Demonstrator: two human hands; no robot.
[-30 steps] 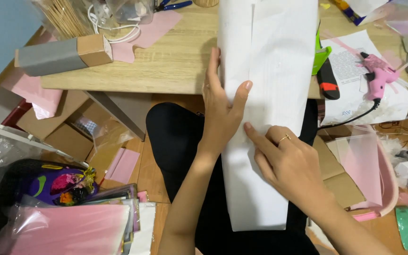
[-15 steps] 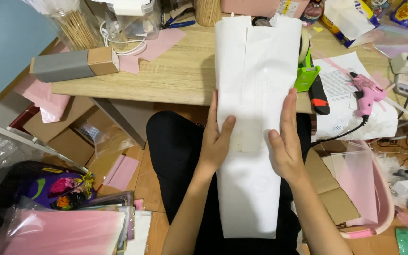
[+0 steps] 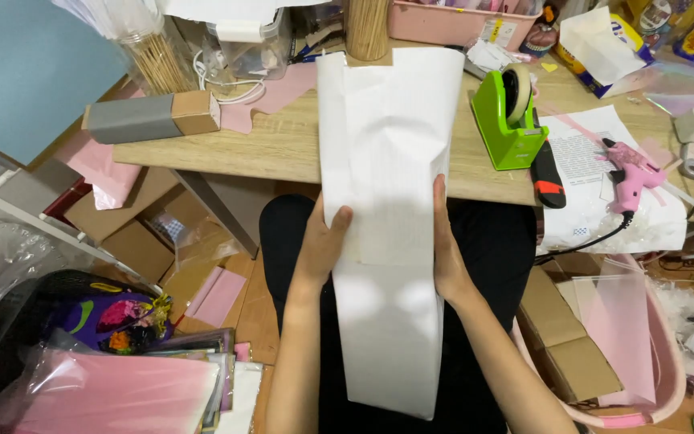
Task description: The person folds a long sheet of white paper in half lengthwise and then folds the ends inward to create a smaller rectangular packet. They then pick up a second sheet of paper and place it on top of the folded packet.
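Note:
A long folded sheet of white paper (image 3: pixel 387 161) runs from the wooden table (image 3: pixel 283 149) down over my lap. My left hand (image 3: pixel 323 241) grips its left edge, thumb on top. My right hand (image 3: pixel 446 249) holds the right edge, fingers flat along the side. Both hands hold the paper near its middle, lifted off the lap. The paper's top end rests on the table near a jar of wooden sticks (image 3: pixel 367 28).
A green tape dispenser (image 3: pixel 512 116), a black and orange cutter (image 3: pixel 548 173) and a pink glue gun (image 3: pixel 632 173) lie right of the paper. A grey and brown box (image 3: pixel 150 119) sits at the table's left. Cardboard boxes (image 3: pixel 564 345) and pink sheets (image 3: pixel 114 394) crowd the floor.
My hands stopped pressing the paper on my lap and moved to its two side edges. The paper now sits lifted between them, and the view has tilted up over the table.

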